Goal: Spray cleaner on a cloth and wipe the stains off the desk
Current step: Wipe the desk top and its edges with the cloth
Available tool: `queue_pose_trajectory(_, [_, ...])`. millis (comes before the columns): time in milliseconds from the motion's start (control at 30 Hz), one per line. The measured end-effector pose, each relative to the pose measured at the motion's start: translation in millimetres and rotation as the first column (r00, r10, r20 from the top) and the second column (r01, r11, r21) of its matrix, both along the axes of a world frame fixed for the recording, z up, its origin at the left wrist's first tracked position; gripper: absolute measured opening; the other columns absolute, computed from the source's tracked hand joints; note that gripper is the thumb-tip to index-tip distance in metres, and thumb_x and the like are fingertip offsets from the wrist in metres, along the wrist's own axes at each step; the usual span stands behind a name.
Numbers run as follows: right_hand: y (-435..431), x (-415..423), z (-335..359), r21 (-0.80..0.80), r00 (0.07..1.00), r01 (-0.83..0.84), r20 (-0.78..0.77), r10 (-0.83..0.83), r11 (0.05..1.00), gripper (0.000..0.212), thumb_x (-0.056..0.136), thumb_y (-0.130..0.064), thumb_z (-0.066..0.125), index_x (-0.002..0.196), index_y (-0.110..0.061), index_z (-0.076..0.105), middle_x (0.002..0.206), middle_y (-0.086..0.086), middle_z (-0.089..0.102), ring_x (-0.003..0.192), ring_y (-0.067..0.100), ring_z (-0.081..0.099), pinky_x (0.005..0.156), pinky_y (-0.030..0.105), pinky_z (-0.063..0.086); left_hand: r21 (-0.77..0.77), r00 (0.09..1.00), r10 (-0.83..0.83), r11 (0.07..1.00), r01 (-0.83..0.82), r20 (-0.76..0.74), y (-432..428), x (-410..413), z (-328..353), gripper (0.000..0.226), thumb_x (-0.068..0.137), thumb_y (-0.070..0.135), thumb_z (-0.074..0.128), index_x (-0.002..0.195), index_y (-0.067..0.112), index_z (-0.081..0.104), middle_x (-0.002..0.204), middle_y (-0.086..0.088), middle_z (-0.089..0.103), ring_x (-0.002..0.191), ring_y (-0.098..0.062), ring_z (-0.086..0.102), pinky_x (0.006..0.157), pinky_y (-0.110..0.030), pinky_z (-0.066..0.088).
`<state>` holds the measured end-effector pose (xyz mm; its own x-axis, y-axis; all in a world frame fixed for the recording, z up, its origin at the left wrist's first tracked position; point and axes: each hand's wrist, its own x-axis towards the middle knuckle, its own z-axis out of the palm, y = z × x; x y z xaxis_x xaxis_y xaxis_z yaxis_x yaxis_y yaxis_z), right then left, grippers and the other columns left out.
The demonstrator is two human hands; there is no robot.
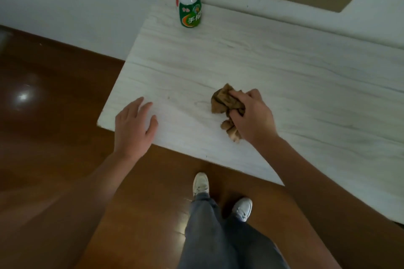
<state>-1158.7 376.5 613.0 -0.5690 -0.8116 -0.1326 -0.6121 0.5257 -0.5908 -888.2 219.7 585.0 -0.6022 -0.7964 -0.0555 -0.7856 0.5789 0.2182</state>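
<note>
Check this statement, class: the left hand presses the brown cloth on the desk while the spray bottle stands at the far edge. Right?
Wrong hand. The head view shows the right hand pressing the brown cloth on the desk; the spray bottle stands at the far edge.

Brown cloth (227,105), crumpled, pressed on pale wood-grain surface (284,67) near its front edge, gripped by right hand (253,116). Green-labelled cleaner bottle (189,4), upright, at far left corner. Faint grey stains (201,105) just left of cloth.

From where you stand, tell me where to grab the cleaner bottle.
Take the cleaner bottle around its narrow clear waist above the green label, coming from the front with the free left hand. It stands upright at the desk's far edge by the wall.
</note>
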Motion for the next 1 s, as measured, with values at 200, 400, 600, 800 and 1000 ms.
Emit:
queue_pose_trajectory(200, [-25, 82, -2, 0.012, 0.999, -0.029, 0.032, 0.029, 1.000, 0.052, 0.091, -0.025, 0.061, 0.142, -0.028, 0.052, 0.112, -0.002, 0.047, 0.090, 0.020, 0.057, 0.073, 0.034, 0.054, 0.034, 0.999, 0.034, 0.999, -0.036, 0.041, -26, 61, 6, 0.047, 0.105, 0.038, 0.042, 0.145, 0.014, 0.050, 0.155, -0.011, 0.047, 0.145, -0.032, 0.043, 0.118, -0.052, 0.037])
queue_pose_trajectory(400, [-98, 171, -5, -0.010, 0.993, -0.104, 0.055, 0.104, 0.995, 0.051, 0.090, -0.025, 0.060, 0.141, -0.028, 0.052, 0.115, -0.001, 0.047, 0.097, 0.019, 0.056, 0.076, 0.034, 0.054, 0.039, 0.998, -0.018, 0.999, 0.016, 0.065, -73, 118, 14, 0.049, 0.105, 0.041, 0.043, 0.147, 0.016, 0.047, 0.157, -0.009, 0.045, 0.147, -0.029, 0.040, 0.120, -0.046, 0.030])
queue_pose_trajectory(600, [-144, 231, -21, 0.112, 0.971, -0.240, 0.008, 0.241, 0.964, 0.049, 0.094, -0.032, 0.059, 0.141, -0.030, 0.046, 0.123, -0.001, 0.042, 0.108, 0.018, 0.049, 0.080, 0.030, 0.051, 0.081, 0.996, -0.074, 0.994, 0.069, 0.057, -85, 145, 2, 0.049, 0.105, 0.040, 0.047, 0.148, 0.016, 0.046, 0.160, -0.007, 0.041, 0.148, -0.026, 0.040, 0.117, -0.042, 0.033])
queue_pose_trajectory(800, [-134, 233, -35, 0.142, 0.961, -0.256, -0.075, 0.268, 0.956, 0.051, 0.093, -0.033, 0.060, 0.143, -0.032, 0.046, 0.123, -0.002, 0.043, 0.110, 0.018, 0.047, 0.076, 0.030, 0.049, 0.066, 0.986, -0.166, 0.984, 0.165, 0.019, -69, 142, -9, 0.049, 0.103, 0.039, 0.051, 0.145, 0.015, 0.050, 0.157, -0.008, 0.045, 0.147, -0.025, 0.041, 0.120, -0.041, 0.035])
queue_pose_trajectory(1000, [-90, 205, -33, 0.153, 0.982, -0.132, -0.111, 0.150, 0.979, 0.053, 0.089, -0.024, 0.063, 0.141, -0.030, 0.051, 0.121, 0.000, 0.046, 0.111, 0.021, 0.049, 0.072, 0.034, 0.052, 0.072, 0.955, -0.292, 0.955, 0.288, 0.052, -46, 118, -4, 0.052, 0.104, 0.044, 0.036, 0.147, 0.016, 0.046, 0.160, -0.009, 0.040, 0.150, -0.027, 0.034, 0.122, -0.044, 0.029])
